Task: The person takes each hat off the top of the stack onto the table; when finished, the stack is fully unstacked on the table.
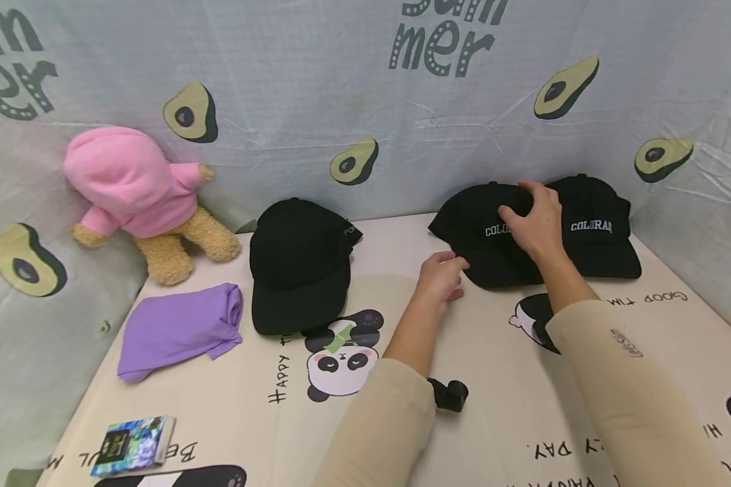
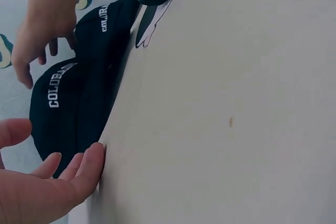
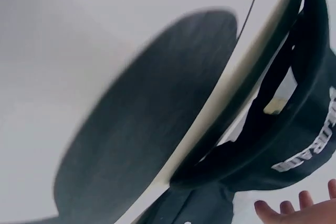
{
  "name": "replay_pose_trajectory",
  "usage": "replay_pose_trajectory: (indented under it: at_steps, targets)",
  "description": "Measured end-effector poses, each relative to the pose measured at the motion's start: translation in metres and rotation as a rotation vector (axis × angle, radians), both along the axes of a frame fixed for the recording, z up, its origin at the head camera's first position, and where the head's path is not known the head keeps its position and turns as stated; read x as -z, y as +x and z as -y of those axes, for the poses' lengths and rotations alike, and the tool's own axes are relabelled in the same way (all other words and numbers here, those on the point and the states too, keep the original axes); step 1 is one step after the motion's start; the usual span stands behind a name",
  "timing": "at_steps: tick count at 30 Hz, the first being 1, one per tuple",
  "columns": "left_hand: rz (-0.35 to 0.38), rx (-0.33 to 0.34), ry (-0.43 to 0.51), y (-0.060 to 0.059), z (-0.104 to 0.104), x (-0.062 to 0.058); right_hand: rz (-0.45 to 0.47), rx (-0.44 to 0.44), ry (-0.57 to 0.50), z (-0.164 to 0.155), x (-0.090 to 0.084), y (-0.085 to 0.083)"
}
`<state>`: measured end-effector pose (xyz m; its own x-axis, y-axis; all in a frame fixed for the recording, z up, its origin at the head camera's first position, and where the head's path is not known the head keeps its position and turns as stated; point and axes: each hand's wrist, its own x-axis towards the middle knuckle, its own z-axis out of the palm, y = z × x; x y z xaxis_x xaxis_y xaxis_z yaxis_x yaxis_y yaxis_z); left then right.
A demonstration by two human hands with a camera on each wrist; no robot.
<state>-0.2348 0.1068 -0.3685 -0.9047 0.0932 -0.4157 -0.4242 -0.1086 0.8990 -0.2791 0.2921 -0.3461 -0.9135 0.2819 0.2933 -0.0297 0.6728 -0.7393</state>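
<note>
Two black caps with white lettering overlap at the back right: the nearer-middle cap [image 1: 472, 216] and the far-right cap [image 1: 600, 253]. My right hand [image 1: 539, 223] is over the side where they meet, fingers and thumb spread. Beside the left end of the middle cap's brim is my left hand [image 1: 441, 277]; in the left wrist view its fingers [image 2: 86, 169] are loosely extended, with nothing between them and the thumb. Whether they touch the brim I cannot tell. A lettered cap [image 3: 310, 135] hangs close by my right fingertips [image 3: 268, 211] in the right wrist view.
A third black cap [image 1: 298, 264] sits left of centre. Further left are a plush toy in pink [image 1: 128, 182], a folded purple cloth [image 1: 179, 328] and a small colourful box [image 1: 137, 443]. A printed wall sheet [image 1: 268, 81] backs the table.
</note>
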Motion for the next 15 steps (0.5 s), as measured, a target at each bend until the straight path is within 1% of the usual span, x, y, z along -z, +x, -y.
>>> replay_pose_trajectory:
  at_steps: [10, 15]
  targets:
    - [-0.048, 0.011, -0.025, 0.001, 0.031, -0.005, -0.149, -0.027, -0.033, 0.031, -0.006, 0.002]
    - [-0.081, 0.028, -0.029, 0.005, 0.051, -0.005, -0.203, -0.071, -0.041, 0.046, -0.004, 0.003]
